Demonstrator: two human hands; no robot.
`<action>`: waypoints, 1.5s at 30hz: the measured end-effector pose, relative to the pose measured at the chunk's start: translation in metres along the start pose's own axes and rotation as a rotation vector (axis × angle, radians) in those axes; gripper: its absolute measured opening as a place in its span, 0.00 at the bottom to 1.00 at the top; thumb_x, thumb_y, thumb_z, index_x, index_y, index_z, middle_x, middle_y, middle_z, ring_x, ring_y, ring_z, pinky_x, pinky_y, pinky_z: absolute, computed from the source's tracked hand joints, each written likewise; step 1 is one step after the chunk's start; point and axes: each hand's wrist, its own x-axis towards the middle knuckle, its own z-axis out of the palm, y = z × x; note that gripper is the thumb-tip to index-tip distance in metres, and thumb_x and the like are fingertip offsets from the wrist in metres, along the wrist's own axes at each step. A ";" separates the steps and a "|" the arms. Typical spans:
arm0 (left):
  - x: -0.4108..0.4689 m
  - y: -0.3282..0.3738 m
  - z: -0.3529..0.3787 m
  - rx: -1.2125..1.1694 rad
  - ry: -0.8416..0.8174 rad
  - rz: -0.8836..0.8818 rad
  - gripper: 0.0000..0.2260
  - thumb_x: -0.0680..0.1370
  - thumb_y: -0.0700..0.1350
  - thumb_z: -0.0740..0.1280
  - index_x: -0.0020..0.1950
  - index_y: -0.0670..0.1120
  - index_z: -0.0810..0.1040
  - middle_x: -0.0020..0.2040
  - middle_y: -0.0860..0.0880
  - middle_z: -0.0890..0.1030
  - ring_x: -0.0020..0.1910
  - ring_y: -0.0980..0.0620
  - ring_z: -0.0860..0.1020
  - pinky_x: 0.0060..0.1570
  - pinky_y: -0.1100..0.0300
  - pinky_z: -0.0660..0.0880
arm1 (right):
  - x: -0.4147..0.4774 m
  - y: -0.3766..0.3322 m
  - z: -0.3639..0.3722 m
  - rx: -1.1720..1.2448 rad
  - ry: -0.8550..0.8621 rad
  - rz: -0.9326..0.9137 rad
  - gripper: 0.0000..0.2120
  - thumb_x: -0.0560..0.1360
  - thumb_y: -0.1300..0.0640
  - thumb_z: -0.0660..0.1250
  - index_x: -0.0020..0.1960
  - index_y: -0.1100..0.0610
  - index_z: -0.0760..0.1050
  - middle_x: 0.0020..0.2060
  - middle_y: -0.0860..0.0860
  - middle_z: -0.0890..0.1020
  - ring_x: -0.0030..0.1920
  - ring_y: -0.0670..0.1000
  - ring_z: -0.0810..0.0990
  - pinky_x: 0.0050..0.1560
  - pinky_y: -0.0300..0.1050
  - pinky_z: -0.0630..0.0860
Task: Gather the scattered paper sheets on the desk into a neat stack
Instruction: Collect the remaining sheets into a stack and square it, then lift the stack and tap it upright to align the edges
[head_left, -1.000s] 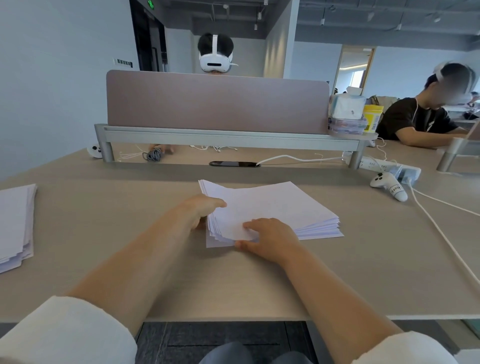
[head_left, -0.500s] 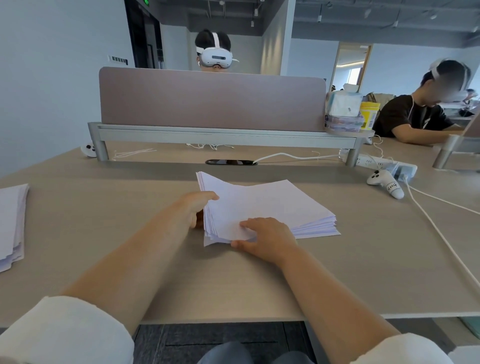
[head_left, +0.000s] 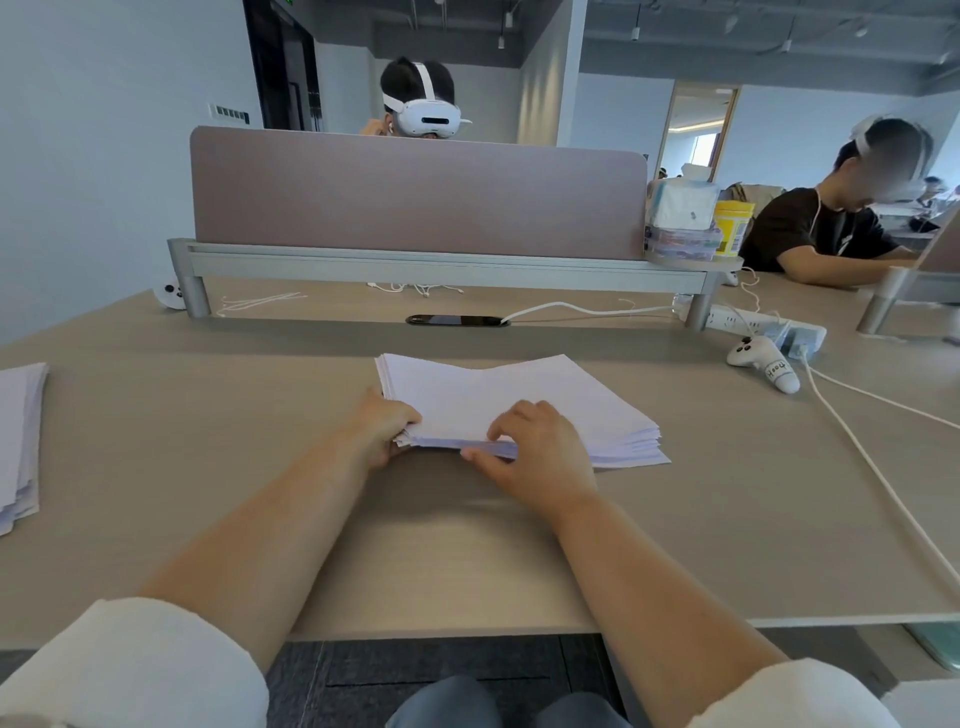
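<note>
A thick pile of white paper sheets (head_left: 519, 395) lies in the middle of the beige desk (head_left: 519, 545), its edges a little uneven at the right and near sides. My left hand (head_left: 382, 426) grips the pile's near-left corner, thumb on top and fingers under the edge. My right hand (head_left: 535, 447) holds the near edge, fingers curled over the top sheets and thumb against the front of the pile. That near edge is raised slightly off the desk. A second pile of white sheets (head_left: 18, 441) lies at the desk's far left, partly cut off by the frame.
A white controller (head_left: 763, 361) and a power strip (head_left: 769, 327) sit at the right, with a white cable (head_left: 883, 478) running toward the near edge. A black phone (head_left: 457, 320) lies below the divider panel (head_left: 415, 192). Two people sit beyond and to the right.
Both hands closed on the pile's near edge: the left shifted to the near-left corner, the right curled over the front. The near edge lifted slightly. The view tilted down a little.
</note>
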 end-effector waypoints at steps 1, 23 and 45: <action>-0.001 0.001 -0.002 -0.038 0.015 -0.017 0.09 0.75 0.27 0.58 0.50 0.39 0.69 0.39 0.42 0.74 0.33 0.49 0.74 0.20 0.67 0.73 | -0.002 -0.003 -0.002 0.031 0.099 0.012 0.21 0.69 0.36 0.61 0.35 0.54 0.77 0.35 0.49 0.79 0.38 0.52 0.77 0.35 0.40 0.68; -0.109 0.014 -0.212 -0.418 0.106 -0.037 0.21 0.80 0.59 0.54 0.48 0.44 0.76 0.38 0.46 0.84 0.34 0.48 0.82 0.37 0.56 0.79 | 0.024 -0.100 0.007 1.624 -0.348 0.956 0.14 0.78 0.68 0.58 0.62 0.65 0.72 0.45 0.57 0.83 0.43 0.56 0.81 0.45 0.50 0.78; -0.074 -0.003 -0.487 0.098 0.594 0.016 0.07 0.82 0.37 0.56 0.56 0.38 0.71 0.40 0.45 0.77 0.23 0.58 0.78 0.21 0.67 0.72 | 0.178 -0.377 0.154 1.208 -0.841 0.415 0.16 0.78 0.55 0.64 0.63 0.61 0.74 0.55 0.54 0.80 0.45 0.52 0.78 0.38 0.37 0.73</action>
